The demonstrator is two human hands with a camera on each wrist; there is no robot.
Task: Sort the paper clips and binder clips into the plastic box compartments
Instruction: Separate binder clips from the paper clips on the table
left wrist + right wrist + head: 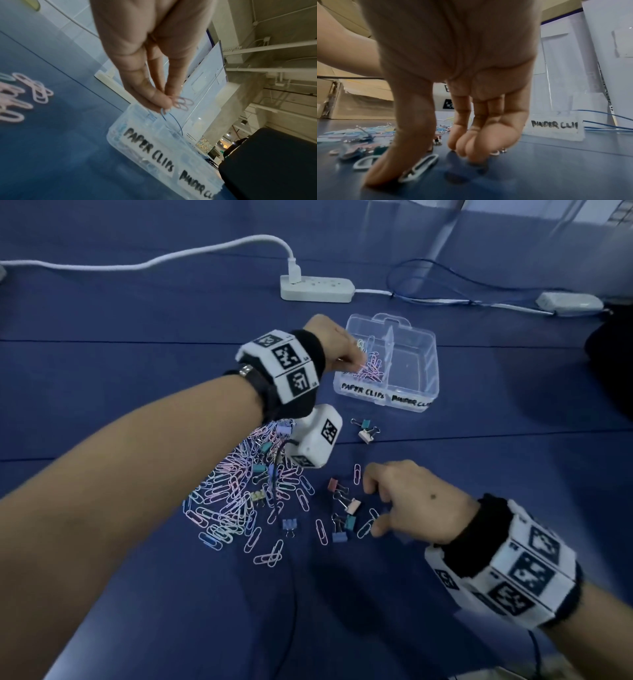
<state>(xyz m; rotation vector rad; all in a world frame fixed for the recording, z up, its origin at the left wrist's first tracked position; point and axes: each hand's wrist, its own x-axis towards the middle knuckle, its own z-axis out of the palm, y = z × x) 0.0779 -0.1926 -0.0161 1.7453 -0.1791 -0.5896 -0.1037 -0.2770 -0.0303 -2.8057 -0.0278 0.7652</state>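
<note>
A clear plastic box (432, 361) has a left compartment labelled PAPER CLIPS and a right one labelled BINDER CLIPS (554, 125). Several pastel paper clips (371, 368) lie in the left compartment; the right one looks bare. My left hand (356, 360) hovers over the left compartment and pinches a few paper clips (182, 103) between thumb and fingertips (163, 100). A big heap of paper clips (233, 491) lies on the blue table. Beside several binder clips (346, 508), my right hand (375, 508) stands fingertips down on the table, its thumb (388, 162) touching a loose paper clip (421, 166), holding nothing.
Two more binder clips (366, 430) lie just in front of the box. Behind it are a white power strip (317, 289) with its cable, looping blue wires (428, 268) and a white adapter (568, 302). A dark object (613, 364) sits at the right edge.
</note>
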